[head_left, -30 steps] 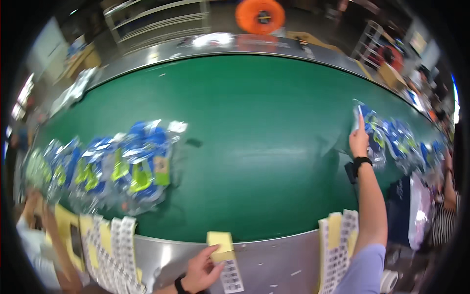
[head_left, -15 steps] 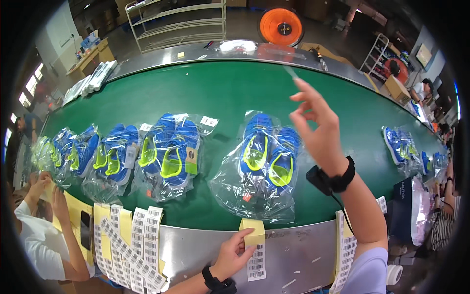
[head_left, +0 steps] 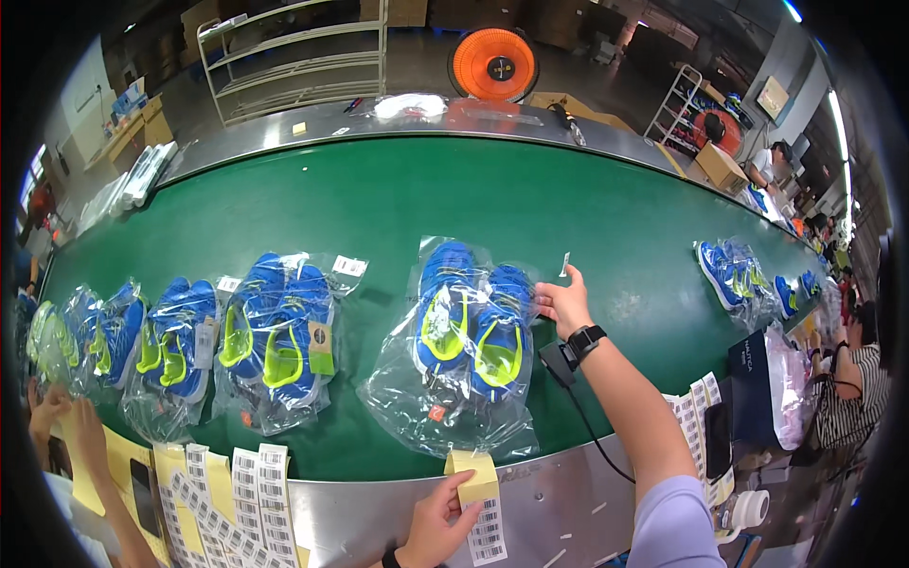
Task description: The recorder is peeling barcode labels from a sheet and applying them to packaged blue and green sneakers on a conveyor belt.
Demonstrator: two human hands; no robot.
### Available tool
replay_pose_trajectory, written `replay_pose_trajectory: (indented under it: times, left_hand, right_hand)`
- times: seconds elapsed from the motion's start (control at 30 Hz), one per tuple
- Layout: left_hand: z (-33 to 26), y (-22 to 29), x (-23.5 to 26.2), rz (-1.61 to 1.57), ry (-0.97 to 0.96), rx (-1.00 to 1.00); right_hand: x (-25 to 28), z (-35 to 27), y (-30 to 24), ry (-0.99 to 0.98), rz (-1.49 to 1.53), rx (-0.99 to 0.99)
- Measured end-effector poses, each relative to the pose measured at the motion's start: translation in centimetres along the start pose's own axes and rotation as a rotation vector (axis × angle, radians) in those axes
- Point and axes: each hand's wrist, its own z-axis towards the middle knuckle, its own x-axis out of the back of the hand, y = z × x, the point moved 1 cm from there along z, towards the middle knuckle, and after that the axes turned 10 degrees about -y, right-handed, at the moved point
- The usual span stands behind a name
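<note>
My left hand [head_left: 440,523] pinches a yellow-backed strip of barcode labels [head_left: 486,521] at the front metal edge. Up on the green belt [head_left: 417,189], my right hand [head_left: 565,305] carries a small white sticker label [head_left: 566,263] at its raised index fingertip. Its other fingers meet the right edge of a clear plastic bag [head_left: 393,398]; whether they pinch the film is hard to make out. Inside that bag lies a pair of blue sneakers [head_left: 508,293] with lime-yellow linings, toes pointing away from me.
More bagged sneakers [head_left: 308,284] lie to the left, others [head_left: 729,275] far right. Label sheets [head_left: 213,506] hang over the front edge. A phone [head_left: 719,440] and dark box [head_left: 750,369] are at right. Another person's hands [head_left: 76,417] work at left; a fan [head_left: 492,64] stands behind.
My right hand has come down and nearer, from above the sneakers to the bag's right edge, label still at its fingertip. My left hand keeps the label strip. The view has shifted to the right.
</note>
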Motion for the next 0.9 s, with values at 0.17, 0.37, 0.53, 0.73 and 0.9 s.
replay_pose_trajectory:
  times: [0.17, 0.37, 0.53, 0.73, 0.9]
  left_hand:
    - [0.1, -0.4, -0.2, 0.023, 0.050, 0.039]
    - [0.1, -1.2, -0.6, 0.047, 0.059, 0.037]
    - [0.4, -2.0, -0.8, 0.068, 0.040, 0.004]
    - [0.4, -2.7, -1.1, 0.086, 0.032, -0.015]
    - [0.7, -2.5, -1.3, 0.103, 0.017, 0.010]
  right_hand:
    - [0.4, -0.9, -0.4, 0.009, -0.158, 0.082]
    - [5.6, 2.8, -5.8, -0.128, -0.300, 0.312]
    - [4.9, 5.0, -6.4, -0.375, -0.375, 0.093]
    - [2.9, 6.7, -4.5, -0.422, -0.310, -0.127]
    - [2.2, 6.8, -3.0, -0.431, -0.221, -0.177]
